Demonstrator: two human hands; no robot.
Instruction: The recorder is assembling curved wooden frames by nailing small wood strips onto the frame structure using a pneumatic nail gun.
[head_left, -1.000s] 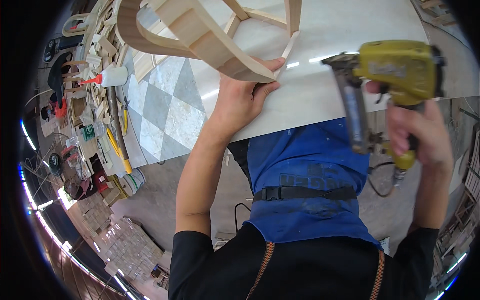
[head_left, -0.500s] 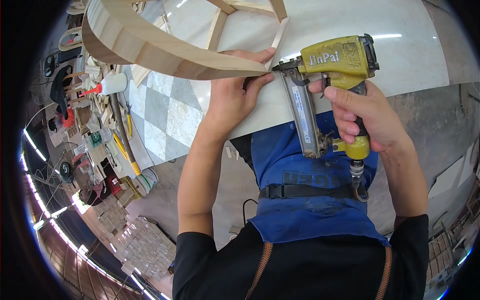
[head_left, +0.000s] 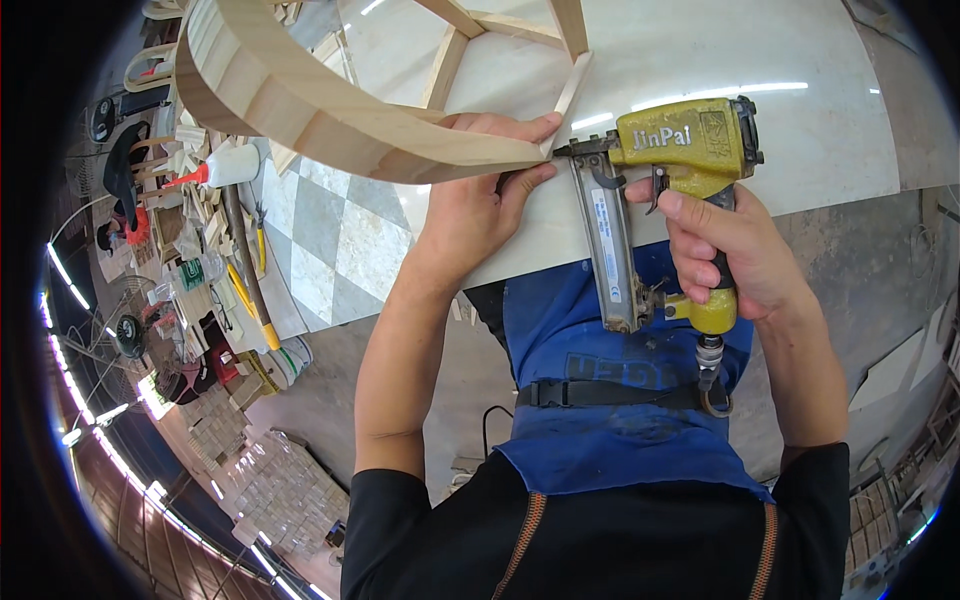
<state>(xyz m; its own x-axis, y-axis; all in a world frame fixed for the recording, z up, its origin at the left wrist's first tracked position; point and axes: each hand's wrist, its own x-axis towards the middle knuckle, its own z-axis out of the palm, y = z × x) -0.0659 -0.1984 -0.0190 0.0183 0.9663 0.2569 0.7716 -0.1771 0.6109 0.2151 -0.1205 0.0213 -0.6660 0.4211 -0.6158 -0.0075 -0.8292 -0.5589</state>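
Observation:
My right hand (head_left: 735, 250) is wrapped round the grip of a yellow pneumatic nail gun (head_left: 685, 145), index finger by its trigger. The gun's nose rests at, or very close to, the joint where a curved wooden strip (head_left: 370, 135) meets a thin straight wooden strip (head_left: 570, 95). My left hand (head_left: 475, 200) grips that joint, with fingers beyond the curved strip and the thumb on the near side. Its palm is partly hidden by the curved wood. More straight wooden pieces (head_left: 445, 70) of the frame extend toward the far edge of view.
A pale tabletop (head_left: 800, 160) lies under the frame. To the left are a glue bottle (head_left: 230, 165) with a red nozzle, a long bar (head_left: 245, 270), pliers (head_left: 261, 240) and many wood offcuts. An air fitting (head_left: 709, 355) hangs below the gun.
The wooden frame, both hands and the nail gun have shifted slightly toward me and to the right together. My grip on each is unchanged.

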